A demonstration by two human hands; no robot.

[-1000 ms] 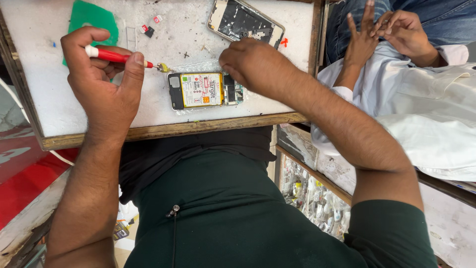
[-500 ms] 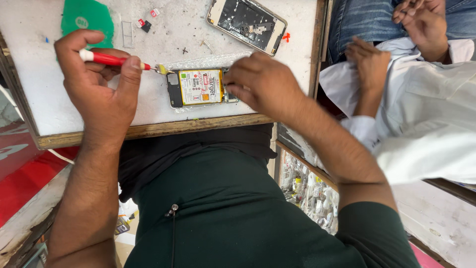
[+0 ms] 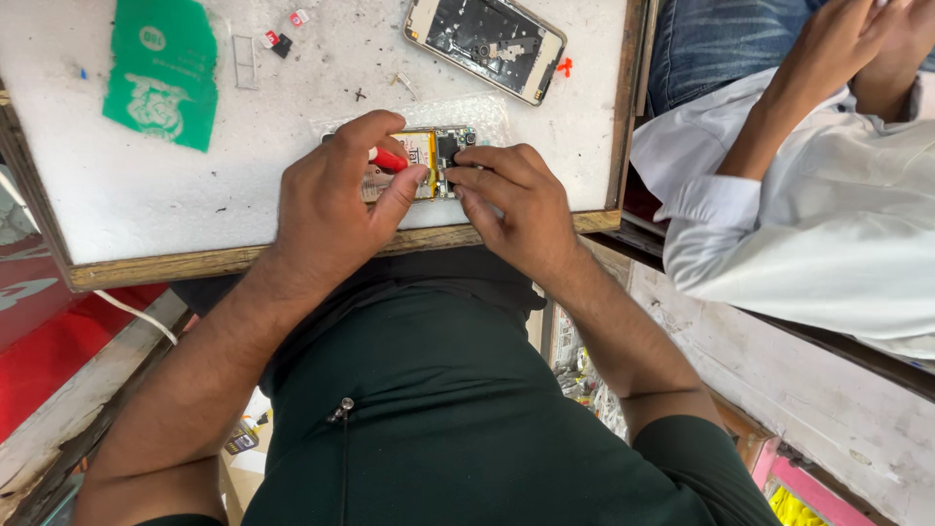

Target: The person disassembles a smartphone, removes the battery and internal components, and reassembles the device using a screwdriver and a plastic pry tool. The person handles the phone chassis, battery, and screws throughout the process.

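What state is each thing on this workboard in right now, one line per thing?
Opened phone: back off, insides and battery exposed, flat under both hands.
Red-handled screwdriver: held in the left hand, over the phone.
Right hand: fingertips pressing on the phone.
Second phone: lying flat, back off, untouched.
Green card: flat, torn edges.
SIM tray: lying loose.

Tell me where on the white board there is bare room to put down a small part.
The widest bare patch on the white board lies below the green card, left of the left hand. It is crowded around the opened phone under both hands, and near the second phone at the top, with scattered small bits.
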